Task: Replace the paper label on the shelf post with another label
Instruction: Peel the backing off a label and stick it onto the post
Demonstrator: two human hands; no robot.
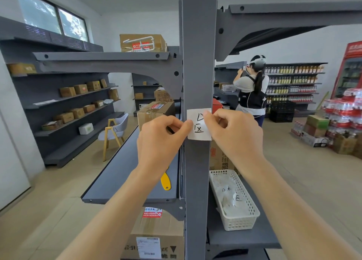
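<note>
A white paper label [198,129] with black handwritten marks lies flat against the front of the grey shelf post [197,64] at about chest height. My left hand [162,138] pinches the label's left edge between thumb and forefinger. On the other side, my right hand [233,132] holds its upper right part, with the thumb tip pressed on the paper. A white perforated basket [244,218] on the shelf to the right of the post holds more white paper labels [230,199] with similar writing.
A yellow tool handle [166,181] lies on the grey shelf [117,177] left of the post, partly behind my left wrist. Cardboard boxes sit on shelves around and below. A person stands with their back to me at the far right aisle; bottled water packs are stacked at the right.
</note>
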